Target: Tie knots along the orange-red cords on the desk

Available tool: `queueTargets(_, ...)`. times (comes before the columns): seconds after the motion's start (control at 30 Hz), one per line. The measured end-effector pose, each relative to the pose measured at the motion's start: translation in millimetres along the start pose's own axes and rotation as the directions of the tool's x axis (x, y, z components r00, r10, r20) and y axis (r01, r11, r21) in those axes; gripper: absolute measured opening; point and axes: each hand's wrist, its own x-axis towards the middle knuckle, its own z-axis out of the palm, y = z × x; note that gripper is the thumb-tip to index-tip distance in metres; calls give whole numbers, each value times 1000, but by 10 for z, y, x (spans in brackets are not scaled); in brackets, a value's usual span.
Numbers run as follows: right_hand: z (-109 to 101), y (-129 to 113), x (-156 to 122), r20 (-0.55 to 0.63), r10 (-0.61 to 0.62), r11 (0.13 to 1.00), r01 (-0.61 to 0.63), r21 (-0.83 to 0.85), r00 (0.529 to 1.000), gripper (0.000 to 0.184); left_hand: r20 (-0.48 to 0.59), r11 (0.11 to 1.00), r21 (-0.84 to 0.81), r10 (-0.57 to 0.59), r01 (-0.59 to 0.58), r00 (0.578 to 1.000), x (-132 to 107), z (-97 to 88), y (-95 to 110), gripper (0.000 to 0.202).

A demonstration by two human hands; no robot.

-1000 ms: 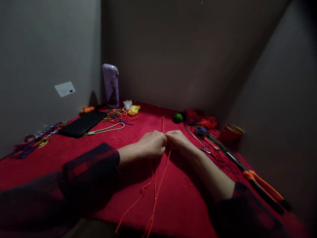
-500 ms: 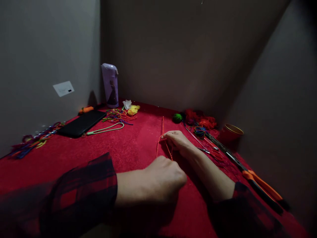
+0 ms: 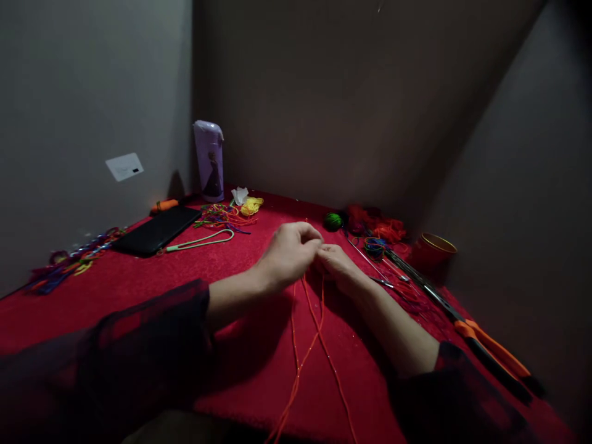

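Observation:
My left hand (image 3: 287, 254) and my right hand (image 3: 339, 265) meet over the middle of the red cloth (image 3: 240, 290). Both are closed in a pinch on thin orange cords (image 3: 309, 336) at the same spot. The cords run from the fingers toward me and off the near edge, crossing each other partway. Dark plaid sleeves cover both forearms.
At the right lie orange-handled scissors (image 3: 490, 354), metal needles (image 3: 370, 262), a green yarn ball (image 3: 332, 221), red-orange yarn (image 3: 377, 225) and a red cup (image 3: 432, 251). At the left are a black tablet (image 3: 155, 230), a green loop cord (image 3: 201, 240), coloured cords (image 3: 224, 216) and a purple bottle (image 3: 209, 160).
My left hand pulled back toward me along the cords, then returned forward to meet the right hand. The right hand stayed nearly still. The cords lie differently, crossed now.

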Motion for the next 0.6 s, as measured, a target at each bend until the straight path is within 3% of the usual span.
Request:
queueTargets(0.07,2,3,10,-3,7,998,-7,61,1000,19,-10,983,52,-174,175,985,231,-8,-206,23)
queueTargets(0.13,4,-4,11,-4,24,994,-24,103,1000,22,114,944,57,-329,325,937,349,6,-369,24)
queueTargets(0.2,4,-10,5,0,33,993,-33,110,999,23,197,919,33,-392,394,899,393,21,-460,21)
queueTargets(0.43,-16,2,7,16,18,991,-20,131,1000,24,394,917,-91,-324,388,860,490,-21,-562,21)
queueTargets(0.6,-27,-9,10,26,34,991,-37,128,999,21,361,947,-40,-285,320,888,578,-26,-652,17)
